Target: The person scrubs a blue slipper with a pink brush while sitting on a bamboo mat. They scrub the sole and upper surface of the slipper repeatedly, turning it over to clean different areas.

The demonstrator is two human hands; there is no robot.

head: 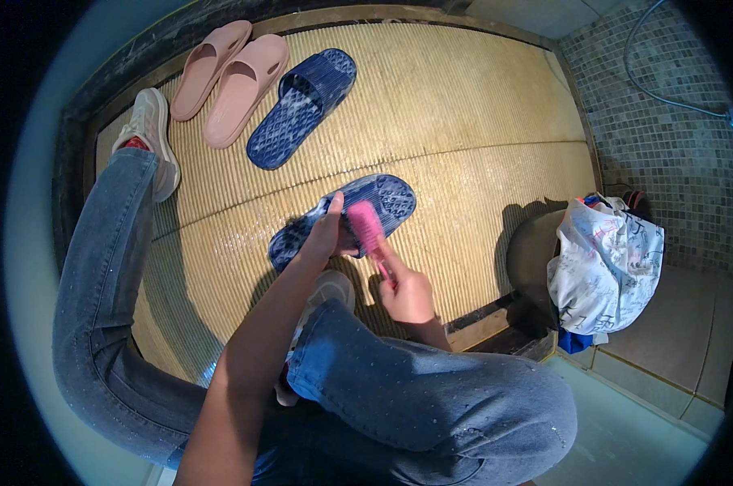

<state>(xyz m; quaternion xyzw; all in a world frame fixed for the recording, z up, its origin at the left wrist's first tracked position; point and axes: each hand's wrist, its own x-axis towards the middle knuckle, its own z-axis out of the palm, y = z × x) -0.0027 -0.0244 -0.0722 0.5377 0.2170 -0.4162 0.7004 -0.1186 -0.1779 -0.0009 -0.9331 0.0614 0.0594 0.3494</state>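
A dark blue rubber slide slipper [396, 197] with a textured footbed is held above the ribbed floor by my left hand [330, 229], which grips it around the strap. White suds cling to parts of it. In my right hand [407, 291] is the handle of a pink scrubbing brush [365, 222]; its head is at the slipper's strap. The matching blue slipper [302, 109] lies on the floor farther off, with whitish foam on its footbed and strap. My left fingers beneath the strap are partly hidden.
Pink slide slippers [245, 91] stand at the upper left, beside my shoe [151, 124]. Yellowish ribbed flooring [463, 91] looks wet. At right, a white cloth with dark markings [615, 267] hangs over a heap of fabric near a mosaic-tiled wall [676, 140]. A thin hose [636, 79] hangs there.
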